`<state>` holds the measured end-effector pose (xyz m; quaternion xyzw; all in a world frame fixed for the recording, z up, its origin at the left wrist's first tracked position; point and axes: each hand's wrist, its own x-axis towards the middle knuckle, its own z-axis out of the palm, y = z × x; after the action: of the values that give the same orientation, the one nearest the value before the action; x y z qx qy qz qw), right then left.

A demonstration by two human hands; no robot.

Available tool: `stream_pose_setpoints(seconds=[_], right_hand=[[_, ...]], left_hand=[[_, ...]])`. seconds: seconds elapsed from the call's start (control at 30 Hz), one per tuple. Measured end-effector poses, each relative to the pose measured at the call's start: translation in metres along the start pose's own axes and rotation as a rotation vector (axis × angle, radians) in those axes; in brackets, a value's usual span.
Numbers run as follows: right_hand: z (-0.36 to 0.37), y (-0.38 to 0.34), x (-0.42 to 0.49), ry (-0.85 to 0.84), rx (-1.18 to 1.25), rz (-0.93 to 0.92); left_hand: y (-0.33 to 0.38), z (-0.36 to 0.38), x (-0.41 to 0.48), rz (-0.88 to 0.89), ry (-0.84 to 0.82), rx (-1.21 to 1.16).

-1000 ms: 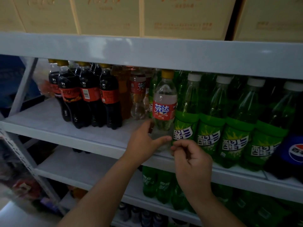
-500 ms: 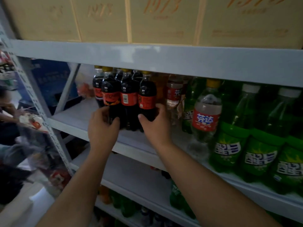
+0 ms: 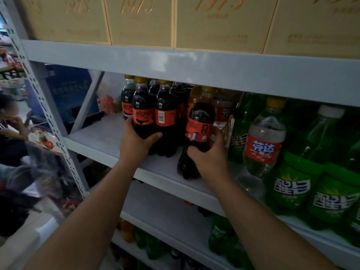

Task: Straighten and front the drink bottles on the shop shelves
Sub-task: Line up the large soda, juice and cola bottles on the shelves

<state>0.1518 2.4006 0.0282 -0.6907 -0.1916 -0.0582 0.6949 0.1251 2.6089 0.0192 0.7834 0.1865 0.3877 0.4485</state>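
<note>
Dark cola bottles with red labels and yellow caps stand in a cluster on the grey shelf [image 3: 109, 137]. My left hand [image 3: 136, 141] grips the front-left cola bottle [image 3: 143, 112] low on its body. My right hand [image 3: 209, 158] grips another cola bottle [image 3: 198, 121], which stands apart from the cluster near the shelf's front edge and tilts slightly. To its right a clear bottle with a red label [image 3: 263, 141] leans among green bottles [image 3: 292, 184].
Tan cartons [image 3: 140, 20] fill the shelf above. More bottles stand on the lower shelves [image 3: 220, 236]. A perforated upright [image 3: 39, 94] bounds the shelf on the left, and a person sits beyond it [image 3: 9, 121]. Bare shelf lies left of the colas.
Both hands moved left from the clear bottle to the colas. My right hand has since drawn one cola bottle forward and right, away from the cluster; my left hand now grips the front-left cola.
</note>
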Motion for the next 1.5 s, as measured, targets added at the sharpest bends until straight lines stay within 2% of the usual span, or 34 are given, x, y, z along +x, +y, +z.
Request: stream_pose_setpoints(seconds=[0.13, 0.3, 0.5, 0.73, 0.93, 1.03, 1.13, 1.33, 1.5], right_hand=[[-0.004, -0.001, 0.0, -0.024, 0.109, 0.083], [0.0, -0.003, 0.002, -0.094, 0.056, 0.074], [-0.014, -0.001, 0.001, -0.031, -0.038, -0.007], [-0.03, -0.004, -0.01, 0.1, -0.045, -0.045], [-0.034, -0.011, -0.018, 0.088, -0.02, -0.042], [-0.033, -0.012, -0.02, 0.071, -0.029, -0.036], [-0.029, -0.006, -0.026, 0.065, -0.037, 0.0], [-0.029, -0.001, -0.037, 0.156, -0.039, 0.01], [-0.032, -0.004, -0.038, 0.167, -0.035, 0.019]], left_hand=[[-0.002, -0.004, 0.0, 0.031, 0.041, 0.046], [0.0, -0.013, -0.012, 0.044, 0.081, 0.08], [0.011, -0.02, -0.042, 0.071, 0.08, -0.018], [0.04, 0.01, -0.069, 0.126, -0.064, -0.109], [0.049, 0.032, -0.077, 0.183, -0.19, -0.045], [0.047, 0.029, -0.068, 0.187, -0.336, -0.028], [0.039, 0.023, -0.063, 0.163, -0.493, -0.07], [0.037, 0.026, -0.062, 0.15, -0.63, -0.176], [0.037, 0.03, -0.065, 0.16, -0.7, -0.258]])
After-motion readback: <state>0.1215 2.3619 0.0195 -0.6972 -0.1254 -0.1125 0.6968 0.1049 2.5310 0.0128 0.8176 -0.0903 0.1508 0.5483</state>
